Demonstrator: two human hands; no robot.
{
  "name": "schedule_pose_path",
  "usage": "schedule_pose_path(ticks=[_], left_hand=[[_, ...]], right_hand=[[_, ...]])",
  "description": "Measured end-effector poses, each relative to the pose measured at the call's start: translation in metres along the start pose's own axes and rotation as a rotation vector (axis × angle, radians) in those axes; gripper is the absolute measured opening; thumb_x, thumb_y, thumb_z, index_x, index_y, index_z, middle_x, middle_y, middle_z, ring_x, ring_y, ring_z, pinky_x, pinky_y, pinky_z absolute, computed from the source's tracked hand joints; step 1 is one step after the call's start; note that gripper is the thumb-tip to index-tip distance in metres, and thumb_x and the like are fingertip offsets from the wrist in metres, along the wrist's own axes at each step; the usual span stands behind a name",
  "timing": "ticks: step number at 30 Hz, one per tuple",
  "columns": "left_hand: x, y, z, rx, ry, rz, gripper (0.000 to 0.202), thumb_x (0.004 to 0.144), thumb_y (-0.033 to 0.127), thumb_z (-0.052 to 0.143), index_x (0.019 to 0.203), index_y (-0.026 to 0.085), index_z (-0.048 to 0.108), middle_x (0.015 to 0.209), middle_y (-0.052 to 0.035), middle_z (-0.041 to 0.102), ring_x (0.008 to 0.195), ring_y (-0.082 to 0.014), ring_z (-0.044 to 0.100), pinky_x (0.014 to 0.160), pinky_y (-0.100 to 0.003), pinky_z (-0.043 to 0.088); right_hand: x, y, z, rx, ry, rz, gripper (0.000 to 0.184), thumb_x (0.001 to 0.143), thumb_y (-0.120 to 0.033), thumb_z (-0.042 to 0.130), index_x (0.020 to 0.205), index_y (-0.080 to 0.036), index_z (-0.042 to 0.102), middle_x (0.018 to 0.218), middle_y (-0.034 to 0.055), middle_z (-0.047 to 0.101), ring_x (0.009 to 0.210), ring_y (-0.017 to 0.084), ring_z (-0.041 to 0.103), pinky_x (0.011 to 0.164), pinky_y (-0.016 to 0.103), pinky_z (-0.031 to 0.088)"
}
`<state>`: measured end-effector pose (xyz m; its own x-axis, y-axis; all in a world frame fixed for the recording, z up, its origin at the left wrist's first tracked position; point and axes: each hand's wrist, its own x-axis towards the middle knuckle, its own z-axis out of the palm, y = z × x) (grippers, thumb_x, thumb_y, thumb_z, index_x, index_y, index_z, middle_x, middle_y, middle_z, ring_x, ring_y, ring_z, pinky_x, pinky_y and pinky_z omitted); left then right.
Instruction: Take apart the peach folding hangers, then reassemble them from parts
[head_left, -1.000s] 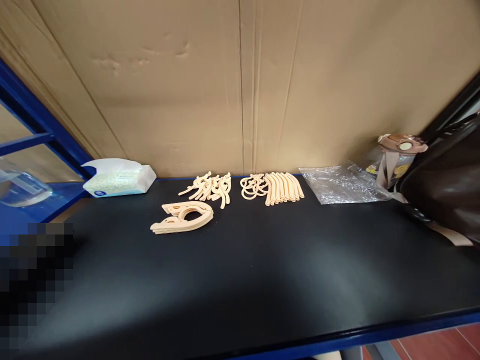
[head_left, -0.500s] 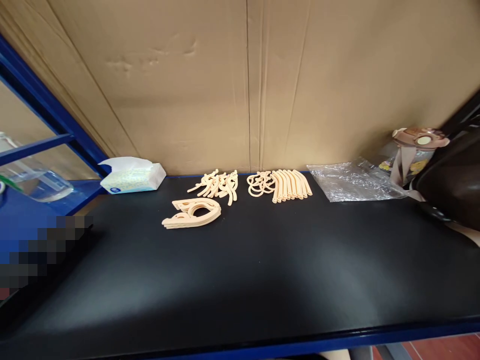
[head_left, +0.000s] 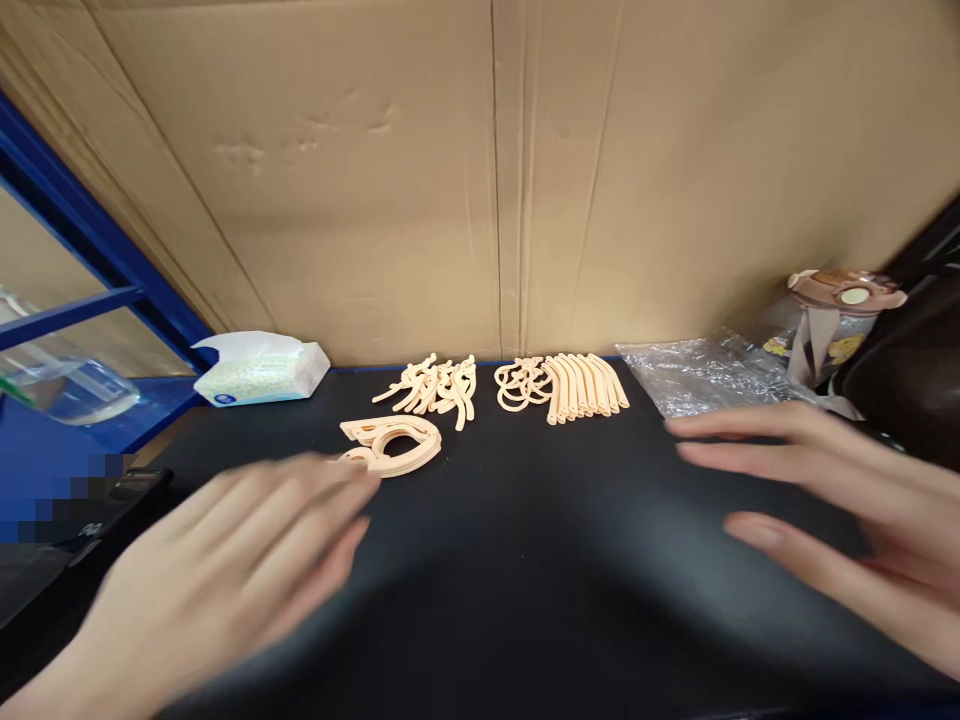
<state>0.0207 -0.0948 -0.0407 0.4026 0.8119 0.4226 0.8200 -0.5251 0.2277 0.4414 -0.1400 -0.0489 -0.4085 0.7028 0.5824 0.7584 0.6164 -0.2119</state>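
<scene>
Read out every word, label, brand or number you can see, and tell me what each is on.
No text is legible.
Tissue pack: round blue logo, too small to read.
Black object at left: white mark, blurred, unreadable.
Bottle: yellow print, no readable words.
Pale stacked pieces: no text visible.

Hands [head_left: 225, 560] over blk tabletop [head_left: 517, 600], beige pcs [head_left: 421, 455] nr L.

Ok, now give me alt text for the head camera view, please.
A left hand, partly covering a stack of curved beige pieces, and an open right hand extend over a black tabletop; whether the left touches the stack is unclear. Loose beige pieces lie near a cardboard backdrop, between a tissue pack and clear plastic.
</scene>
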Motion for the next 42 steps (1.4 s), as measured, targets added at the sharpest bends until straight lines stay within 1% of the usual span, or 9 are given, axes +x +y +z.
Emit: schedule_pose_path(ticks=[3,8,15,19,24,28,31,35,42], left_hand=[[0.034,-0.026,0.011,0.143,-0.178,-0.008,0.061,0.081,0.057,0.055,0.133,0.026,0.046,0.138,-0.0058,0.047,0.127,-0.0308,0.041,0.109,-0.047,0.028],[0.059,-0.073,0.030,0.102,-0.500,-0.124,0.084,0.074,0.069,0.054,0.140,0.019,0.038,0.148,-0.0111,0.034,0.136,-0.0326,0.030,0.111,-0.045,0.024],[0.058,-0.081,0.033,-0.019,-0.471,-0.145,0.082,0.065,0.066,0.064,0.132,0.023,0.045,0.145,-0.0100,0.039,0.131,-0.0342,0.037,0.107,-0.044,0.032],[0.063,-0.059,0.025,-0.076,-0.344,-0.167,0.079,0.065,0.062,0.066,0.131,0.025,0.042,0.134,-0.0088,0.050,0.118,-0.0332,0.049,0.097,-0.039,0.041],[0.086,0.017,0.018,-0.024,-0.229,0.095,0.070,0.064,0.060,0.070,0.125,0.033,0.049,0.115,-0.0033,0.054,0.102,-0.0292,0.054,0.088,-0.038,0.043],[0.113,0.065,0.019,-0.181,-0.201,0.115,0.066,0.065,0.050,0.074,0.124,0.035,0.049,0.111,-0.0011,0.053,0.093,-0.0237,0.057,0.077,-0.033,0.046],[0.129,0.072,0.025,-0.567,-0.132,0.054,0.070,0.065,0.041,0.077,0.127,0.031,0.046,0.118,-0.0028,0.053,0.095,-0.0215,0.058,0.077,-0.031,0.048],[0.142,0.069,0.038,-1.175,-0.050,-0.181,0.041,0.080,0.031,0.066,0.118,0.020,0.055,0.106,-0.0062,0.064,0.093,-0.0172,0.062,0.086,-0.032,0.047],[0.144,0.079,0.050,-1.335,-0.122,-0.150,0.023,0.090,0.030,0.050,0.100,0.017,0.065,0.114,-0.0073,0.064,0.106,-0.0200,0.058,0.093,-0.031,0.044]], right_hand=[[0.040,-0.012,0.019,0.078,-0.179,-0.103,0.028,0.089,-0.028,0.052,0.117,-0.030,0.057,0.120,0.0048,0.059,0.111,0.021,0.056,0.089,0.034,0.051],[0.046,-0.012,0.051,0.157,-0.349,-0.102,0.025,0.092,-0.025,0.049,0.115,-0.026,0.059,0.120,0.0045,0.059,0.107,0.018,0.056,0.090,0.034,0.049],[0.041,-0.010,0.063,0.210,-0.423,-0.085,0.024,0.092,-0.026,0.048,0.112,-0.027,0.062,0.117,0.0041,0.061,0.105,0.017,0.057,0.089,0.034,0.049],[0.047,-0.012,0.061,0.207,-0.349,-0.088,0.023,0.092,-0.026,0.048,0.112,-0.027,0.061,0.114,0.0044,0.062,0.104,0.017,0.058,0.090,0.035,0.048],[0.091,-0.023,0.066,0.285,-0.063,0.028,0.027,0.090,-0.036,0.051,0.113,-0.023,0.059,0.118,0.0071,0.060,0.110,0.021,0.055,0.096,0.039,0.044],[0.134,-0.022,0.066,0.565,-0.136,0.194,0.026,0.092,-0.036,0.048,0.103,-0.019,0.063,0.087,0.0032,0.066,0.079,0.016,0.061,0.069,0.028,0.048],[0.149,-0.014,0.065,0.708,-0.051,0.230,0.021,0.090,-0.031,0.051,0.099,-0.016,0.063,0.076,0.0004,0.062,0.071,0.013,0.057,0.065,0.025,0.043],[0.149,-0.008,0.067,0.837,0.062,0.277,0.018,0.091,-0.031,0.049,0.092,-0.017,0.060,0.077,-0.0001,0.058,0.071,0.011,0.053,0.066,0.025,0.041],[0.146,-0.004,0.074,0.647,0.137,0.365,0.023,0.091,-0.035,0.046,0.093,-0.018,0.062,0.088,0.0032,0.059,0.073,0.013,0.054,0.067,0.028,0.043]])
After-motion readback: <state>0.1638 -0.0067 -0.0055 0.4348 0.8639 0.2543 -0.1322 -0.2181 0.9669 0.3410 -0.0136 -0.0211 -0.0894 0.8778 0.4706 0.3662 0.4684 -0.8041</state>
